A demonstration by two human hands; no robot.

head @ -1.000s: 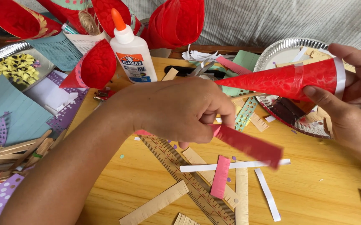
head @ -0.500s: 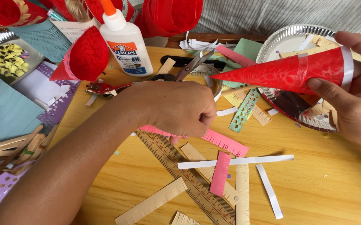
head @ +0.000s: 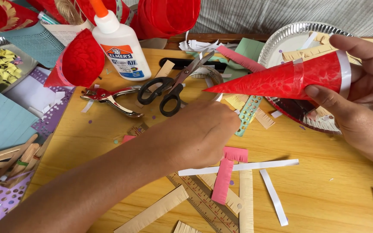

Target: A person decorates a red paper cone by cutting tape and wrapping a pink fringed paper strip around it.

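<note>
Up close, the right hand (head: 358, 108) is gripping the wide end of a red paper cone (head: 290, 80), its thumb lying along the underside and its fingers curling over the white-banded rim, closed firmly on the paper. That cone is lying sideways in the air, its tip pointing left over the wooden table (head: 324, 190) toward the scissors (head: 173, 88), and a strip of clear tape is crossing its glossy, mottled red skin. Meanwhile the left hand (head: 203, 133) is reaching in from the lower left with fingers bunched downward, resting on a fringed pink paper strip (head: 234, 153); how tightly the fingertips are pinching it cannot be told, since the knuckles are hiding them. A second pink strip (head: 221, 181) is lying just below, crossing a long white strip (head: 238, 167) and a wooden ruler (head: 206, 203). Free tabletop is showing to the lower right, while the left side is crowding with a hole punch (head: 109, 99), a glue bottle (head: 119, 45) and purple punched paper (head: 1, 200). Behind the cone, a silver foil plate (head: 290, 36) is sitting near the table's far edge.
</note>
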